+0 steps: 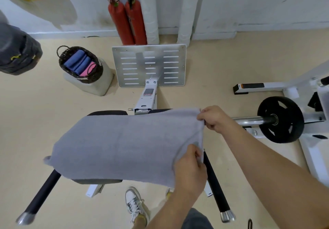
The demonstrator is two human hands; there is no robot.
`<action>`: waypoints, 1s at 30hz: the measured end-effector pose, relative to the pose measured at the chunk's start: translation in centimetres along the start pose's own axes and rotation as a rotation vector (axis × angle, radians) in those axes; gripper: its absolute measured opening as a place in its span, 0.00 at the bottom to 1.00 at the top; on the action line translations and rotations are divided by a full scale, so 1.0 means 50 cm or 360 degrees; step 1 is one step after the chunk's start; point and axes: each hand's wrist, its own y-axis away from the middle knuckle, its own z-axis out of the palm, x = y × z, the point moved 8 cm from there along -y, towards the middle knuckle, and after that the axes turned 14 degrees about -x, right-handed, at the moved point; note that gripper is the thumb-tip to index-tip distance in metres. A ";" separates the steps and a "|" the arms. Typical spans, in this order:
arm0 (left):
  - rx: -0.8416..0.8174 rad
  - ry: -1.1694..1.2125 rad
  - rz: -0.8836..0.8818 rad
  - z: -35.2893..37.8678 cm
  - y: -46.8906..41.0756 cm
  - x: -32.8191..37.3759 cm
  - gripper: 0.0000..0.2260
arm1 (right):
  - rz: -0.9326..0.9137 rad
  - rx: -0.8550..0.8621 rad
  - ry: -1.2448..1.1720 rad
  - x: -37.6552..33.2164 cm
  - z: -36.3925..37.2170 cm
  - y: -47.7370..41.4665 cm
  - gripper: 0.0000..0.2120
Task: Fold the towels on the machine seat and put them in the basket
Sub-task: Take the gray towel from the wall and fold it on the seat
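Both hands pinch the towel's right end, right hand at the far corner, left hand at the near, its length running leftward across the seat, so the fold likely goes left.

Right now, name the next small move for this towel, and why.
Probably carry the right edge across to the left end, halving it: the left hand and right hand each pinch a right-side corner of the grey towel, spread over the seat.
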 end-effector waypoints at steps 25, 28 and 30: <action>0.0102 0.0540 0.0093 -0.269 0.190 -0.121 0.17 | -0.1052 0.0489 0.1113 -0.281 0.269 0.246 0.17; 0.0226 0.0373 0.0141 -0.357 0.229 -0.181 0.18 | -0.1095 0.0487 0.1183 -0.319 0.373 0.251 0.15; 0.0284 0.0316 0.0155 -0.408 0.248 -0.229 0.20 | -0.1116 0.0482 0.1201 -0.339 0.442 0.250 0.15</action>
